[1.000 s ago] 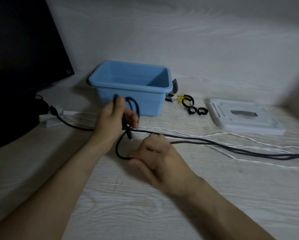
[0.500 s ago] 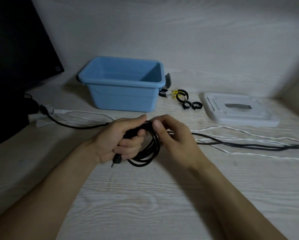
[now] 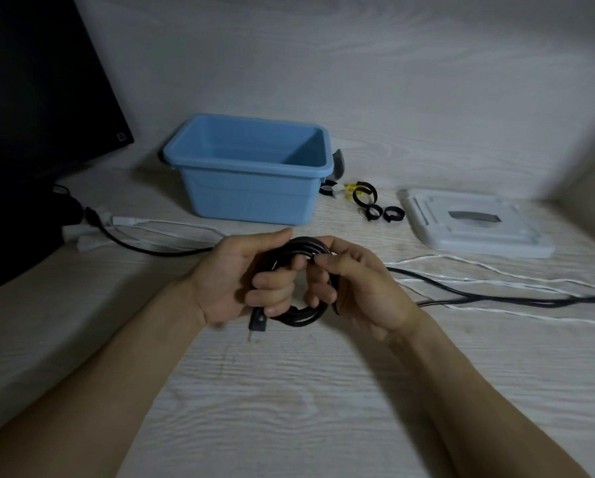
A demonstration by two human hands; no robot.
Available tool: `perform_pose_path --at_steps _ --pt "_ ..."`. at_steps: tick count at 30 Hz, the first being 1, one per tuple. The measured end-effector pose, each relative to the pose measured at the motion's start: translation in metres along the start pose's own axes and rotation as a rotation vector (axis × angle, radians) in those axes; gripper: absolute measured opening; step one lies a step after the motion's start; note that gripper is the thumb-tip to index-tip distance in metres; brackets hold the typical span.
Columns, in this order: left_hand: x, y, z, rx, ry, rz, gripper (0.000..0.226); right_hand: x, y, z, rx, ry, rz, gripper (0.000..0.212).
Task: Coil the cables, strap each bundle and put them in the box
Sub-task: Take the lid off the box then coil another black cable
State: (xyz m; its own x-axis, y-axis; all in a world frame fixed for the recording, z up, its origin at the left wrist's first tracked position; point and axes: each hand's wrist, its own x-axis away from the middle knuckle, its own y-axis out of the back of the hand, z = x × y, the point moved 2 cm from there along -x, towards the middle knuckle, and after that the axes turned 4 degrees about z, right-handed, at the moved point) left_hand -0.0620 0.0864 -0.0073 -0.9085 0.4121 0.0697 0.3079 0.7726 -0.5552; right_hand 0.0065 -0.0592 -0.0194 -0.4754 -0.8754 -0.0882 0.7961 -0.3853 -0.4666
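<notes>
Black cable coil, light and springy: your left hand and right hand both clamp it; hold across all loops or they spring apart.

A dark monitor is standing at the far left of the pale wood-grain worktop. A pale wall is rising behind the worktop.

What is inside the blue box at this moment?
The visible inner walls of the blue box show no cable bundle. Its near wall hides the floor, so the bottom cannot be checked. Both hands hold the black coil in front of it.
</notes>
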Motion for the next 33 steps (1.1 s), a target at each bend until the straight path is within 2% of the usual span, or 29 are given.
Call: perform_pose_path --at_steps 3,6,7,10,13,16,19,24,29,33 --pt "0.003 -0.003 0.003 -0.015 0.027 0.084 0.039 0.001 -0.001 -0.003 -0.009 -0.010 -0.009 0.010" --pt "-0.003 -0.010 0.007 -0.044 -0.005 0.093 0.034 0.002 -0.001 -0.002 0.083 0.013 -0.081 0.033" --pt "-0.005 -0.011 0.009 -0.017 -0.007 0.091 0.033 0.002 -0.001 -0.001 0.091 0.021 -0.125 0.035" --pt "-0.010 -0.011 0.010 0.045 -0.001 -0.063 0.035 -0.001 -0.004 0.000 0.126 0.031 -0.228 0.028" --pt "-0.009 -0.006 0.008 0.058 -0.052 -0.224 0.035 -0.003 -0.003 -0.002 0.368 0.109 -0.281 0.026" --pt "-0.007 0.003 0.002 0.117 -0.128 -0.289 0.036 -0.001 0.004 -0.001 0.668 0.190 -0.277 0.021" --pt "-0.004 0.009 -0.004 0.132 -0.173 -0.304 0.036 0.002 0.013 0.004 0.786 0.186 -0.252 0.014" --pt "0.000 0.008 -0.008 0.035 -0.116 -0.217 0.037 0.002 0.017 -0.003 0.661 0.142 -0.226 0.034" --pt "-0.002 0.003 -0.002 0.081 -0.141 -0.110 0.035 -0.003 0.017 -0.007 0.325 0.215 -0.192 0.033" --pt "-0.002 0.005 0.001 0.183 -0.177 0.017 0.031 -0.003 0.014 -0.008 0.359 0.274 -0.201 0.034"
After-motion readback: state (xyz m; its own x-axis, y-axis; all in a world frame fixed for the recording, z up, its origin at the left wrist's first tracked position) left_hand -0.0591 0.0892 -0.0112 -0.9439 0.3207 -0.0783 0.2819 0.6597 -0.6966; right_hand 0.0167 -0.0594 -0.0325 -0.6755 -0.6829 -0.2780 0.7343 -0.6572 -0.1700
